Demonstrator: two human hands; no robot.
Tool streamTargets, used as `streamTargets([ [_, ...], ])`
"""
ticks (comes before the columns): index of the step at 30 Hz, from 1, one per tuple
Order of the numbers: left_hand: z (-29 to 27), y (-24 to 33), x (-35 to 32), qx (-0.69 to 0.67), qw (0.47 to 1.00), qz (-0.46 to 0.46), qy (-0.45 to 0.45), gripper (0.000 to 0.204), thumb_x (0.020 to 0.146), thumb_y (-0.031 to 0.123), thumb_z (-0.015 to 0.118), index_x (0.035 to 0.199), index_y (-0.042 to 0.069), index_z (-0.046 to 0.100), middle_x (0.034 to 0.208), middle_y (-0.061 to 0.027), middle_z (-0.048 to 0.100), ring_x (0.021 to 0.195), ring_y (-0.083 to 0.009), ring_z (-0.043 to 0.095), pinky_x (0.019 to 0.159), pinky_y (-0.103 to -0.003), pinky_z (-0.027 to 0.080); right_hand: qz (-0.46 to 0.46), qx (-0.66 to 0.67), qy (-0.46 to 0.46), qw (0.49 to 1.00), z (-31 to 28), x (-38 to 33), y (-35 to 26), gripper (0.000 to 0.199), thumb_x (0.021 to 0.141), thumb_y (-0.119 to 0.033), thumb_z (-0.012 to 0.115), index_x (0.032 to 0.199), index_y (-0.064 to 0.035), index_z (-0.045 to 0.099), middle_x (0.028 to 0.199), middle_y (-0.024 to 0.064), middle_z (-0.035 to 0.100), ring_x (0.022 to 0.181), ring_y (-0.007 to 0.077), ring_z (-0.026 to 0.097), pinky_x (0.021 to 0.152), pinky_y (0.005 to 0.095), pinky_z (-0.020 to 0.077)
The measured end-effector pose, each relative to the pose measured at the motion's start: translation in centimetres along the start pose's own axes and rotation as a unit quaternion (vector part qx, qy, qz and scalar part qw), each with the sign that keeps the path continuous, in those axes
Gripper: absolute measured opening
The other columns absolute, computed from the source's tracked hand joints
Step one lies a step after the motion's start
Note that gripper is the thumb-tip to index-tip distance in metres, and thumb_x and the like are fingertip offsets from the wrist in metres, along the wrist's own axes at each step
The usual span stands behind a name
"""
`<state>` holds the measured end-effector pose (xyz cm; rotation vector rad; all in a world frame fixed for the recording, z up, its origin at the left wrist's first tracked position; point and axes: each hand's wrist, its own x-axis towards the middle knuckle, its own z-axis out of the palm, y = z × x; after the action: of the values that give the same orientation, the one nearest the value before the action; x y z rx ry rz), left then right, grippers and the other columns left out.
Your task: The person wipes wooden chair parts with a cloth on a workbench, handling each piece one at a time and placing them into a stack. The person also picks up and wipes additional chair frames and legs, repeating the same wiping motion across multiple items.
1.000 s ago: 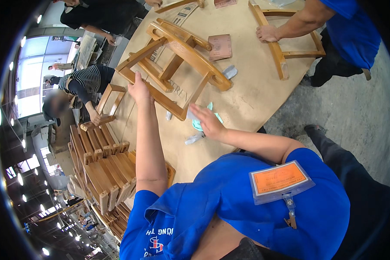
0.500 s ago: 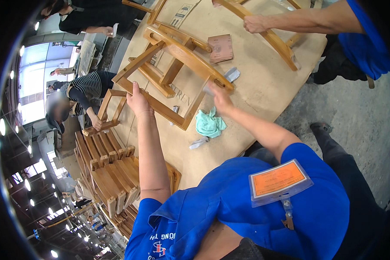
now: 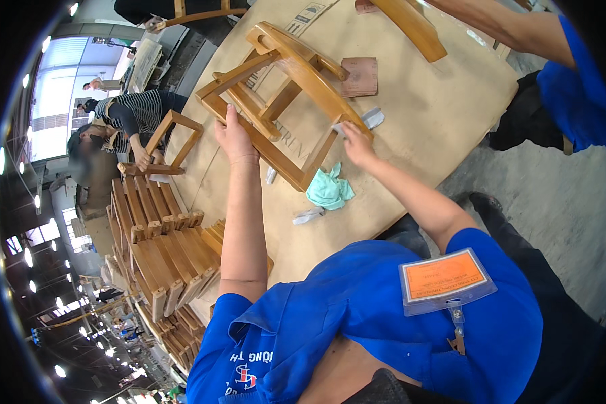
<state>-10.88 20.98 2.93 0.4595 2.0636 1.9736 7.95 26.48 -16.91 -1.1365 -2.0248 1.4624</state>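
Note:
My left hand [image 3: 238, 137] grips the near rail of a brown varnished wooden frame [image 3: 276, 160], fingers wrapped beneath and thumb on top. The frame is tilted above the table, its long curved beam [image 3: 320, 84] on the far side. My right hand [image 3: 359, 145] pinches a small pale grey folded piece [image 3: 339, 126], its kind unclear, against the short rail close to that beam. Beneath the frame, more wooden parts [image 3: 249, 111] lie on the table. A mint-green cloth [image 3: 330, 189] lies crumpled just nearer than my right hand.
Brown paperboard covers the table [image 3: 411, 161]. Reddish-brown square sheets [image 3: 359, 76] and a pale crumpled scrap [image 3: 308, 215] lie on it. Stacked wooden parts [image 3: 165, 249] stand at left. A striped-sleeved co-worker [image 3: 138, 111] handles another frame; a blue-sleeved co-worker's arm [image 3: 512, 30] reaches in at right.
The frame has shifted slightly right and away from me, both my hands moving with it. The right co-worker's wooden piece has moved up toward the picture's edge, and that hand has left view.

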Motion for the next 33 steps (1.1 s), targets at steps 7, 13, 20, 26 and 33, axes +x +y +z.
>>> streamTargets([
  [7, 0.8, 0.6, -2.1, -0.202, 0.977, -0.038, -0.062, 0.036, 0.099, 0.035, 0.046, 0.111, 0.002, 0.053, 0.098, -0.0080, 0.060, 0.079, -0.0164, 0.060, 0.067, -0.029, 0.051, -0.287, -0.001, -0.046, 0.957, 1.0, -12.1, -6.2, 0.059, 0.085, -0.012, 0.059, 0.140, -0.0063, 0.040, 0.147, 0.0110, 0.036, 0.133, 0.0397, 0.031, 0.108, 0.0475, 0.0298],
  [13, 0.5, 0.8, -4.5, -0.205, 0.967, -0.056, -0.138, 0.038, 0.100, 0.040, 0.044, 0.114, 0.006, 0.054, 0.094, -0.0047, 0.058, 0.079, -0.0139, 0.057, 0.066, -0.027, 0.048, -0.273, -0.040, 0.023, 0.961, -1.7, -11.0, -13.4, 0.057, 0.088, -0.017, 0.056, 0.141, -0.0069, 0.037, 0.150, 0.0089, 0.032, 0.133, 0.0466, 0.025, 0.103, 0.0608, 0.0263],
  [20, 1.6, 1.0, -4.8, -0.207, 0.965, -0.041, -0.153, 0.036, 0.100, 0.038, 0.044, 0.111, 0.006, 0.054, 0.089, -0.0031, 0.058, 0.076, -0.0134, 0.056, 0.065, -0.027, 0.048, -0.304, -0.066, 0.092, 0.946, -1.2, -10.1, -13.4, 0.056, 0.089, -0.011, 0.050, 0.143, -0.0050, 0.035, 0.150, 0.0117, 0.033, 0.137, 0.0464, 0.021, 0.109, 0.0528, 0.0201],
  [26, 3.2, 1.0, -6.9, -0.112, 0.980, 0.048, -0.160, 0.033, 0.101, 0.035, 0.043, 0.103, 0.003, 0.052, 0.090, -0.0032, 0.057, 0.080, -0.0116, 0.052, 0.071, -0.027, 0.046, -0.237, 0.009, 0.043, 0.971, -4.7, -11.2, -15.6, 0.055, 0.092, -0.018, 0.051, 0.142, -0.0014, 0.034, 0.149, 0.0168, 0.031, 0.135, 0.0472, 0.023, 0.106, 0.0568, 0.0250],
  [33, 4.7, 0.7, -9.6, -0.086, 0.967, 0.090, -0.222, 0.032, 0.100, 0.032, 0.048, 0.107, 0.001, 0.051, 0.096, -0.0076, 0.058, 0.087, -0.0127, 0.052, 0.079, -0.027, 0.045, -0.288, 0.130, 0.105, 0.943, -6.1, -8.3, -18.4, 0.044, 0.099, -0.012, 0.039, 0.139, 0.0055, 0.035, 0.147, 0.0213, 0.032, 0.138, 0.0336, 0.029, 0.113, 0.0382, 0.0226],
])
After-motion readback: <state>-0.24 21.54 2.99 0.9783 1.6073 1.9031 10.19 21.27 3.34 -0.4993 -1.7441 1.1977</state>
